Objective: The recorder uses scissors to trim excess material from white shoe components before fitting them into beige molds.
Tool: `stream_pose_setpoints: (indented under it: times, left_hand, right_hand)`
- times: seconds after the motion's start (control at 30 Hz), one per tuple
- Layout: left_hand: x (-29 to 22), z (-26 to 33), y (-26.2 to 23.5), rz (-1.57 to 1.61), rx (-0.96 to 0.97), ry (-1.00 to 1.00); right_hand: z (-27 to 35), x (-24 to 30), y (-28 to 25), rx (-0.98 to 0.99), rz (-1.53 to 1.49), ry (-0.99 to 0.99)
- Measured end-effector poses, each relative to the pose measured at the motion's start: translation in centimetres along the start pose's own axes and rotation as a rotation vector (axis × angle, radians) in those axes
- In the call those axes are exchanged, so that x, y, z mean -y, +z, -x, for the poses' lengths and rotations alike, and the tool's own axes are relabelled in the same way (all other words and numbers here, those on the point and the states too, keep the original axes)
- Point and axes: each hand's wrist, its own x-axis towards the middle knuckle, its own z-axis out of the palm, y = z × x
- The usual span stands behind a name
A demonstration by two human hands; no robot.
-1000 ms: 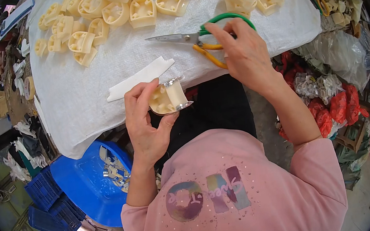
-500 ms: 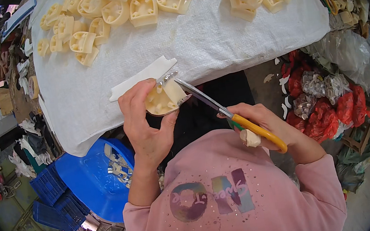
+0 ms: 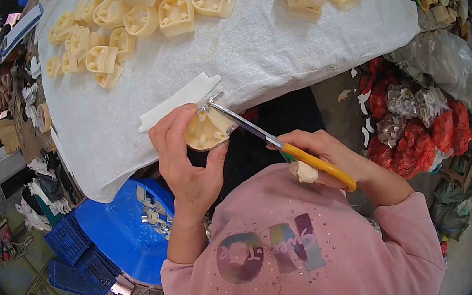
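My left hand (image 3: 181, 154) grips a hollow cream plastic piece (image 3: 200, 133), D-shaped with small pegs inside, like a shoe heel. A shiny silvery strip (image 3: 215, 98) sticks out from its far edge, and a dark, shiny skin lines its outside. In my right hand (image 3: 322, 151) is a pair of scissors (image 3: 251, 127) with long metal blades and a yellow handle; cream wrapping covers part of the grip. The blade tips reach the silvery strip beside the piece. Just beyond my left fingers, a white strip (image 3: 180, 101) lies on the white woven cloth (image 3: 271, 49).
Many similar cream pieces (image 3: 175, 14) are spread over the table's far side. Below left, a blue basin (image 3: 107, 228) holds silvery scraps, with blue crates (image 3: 71, 244) beside it. Red plastic bags (image 3: 412, 146) and clear bags (image 3: 441, 66) lie on the right.
My right hand has moved left with the scissors, bringing the blade tips from beside the piece onto its silvery strip. The left hand still holds the piece.
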Motion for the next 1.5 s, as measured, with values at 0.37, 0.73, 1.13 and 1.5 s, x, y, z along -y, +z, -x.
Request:
stream_pose_setpoints:
  times: [0.37, 0.73, 1.13, 1.5]
  left_hand:
    - [-0.3, 0.0, 0.1, -0.063, -0.032, 0.027]
    - [0.1, -0.1, 0.2, -0.042, -0.026, 0.049]
    - [0.8, -0.1, -0.4, 0.046, 0.039, -0.07]
    - [1.0, -1.0, -2.1, 0.167, 0.194, -0.125]
  right_hand:
    - [0.0, -0.9, 0.9, -0.104, 0.078, -0.024]
    - [-0.2, -0.5, 0.7, -0.071, 0.039, 0.037]
    - [0.6, -0.8, -0.3, 0.007, 0.034, 0.091]
    - [-0.4, 5.1, -5.2, 0.069, 1.033, 0.012]
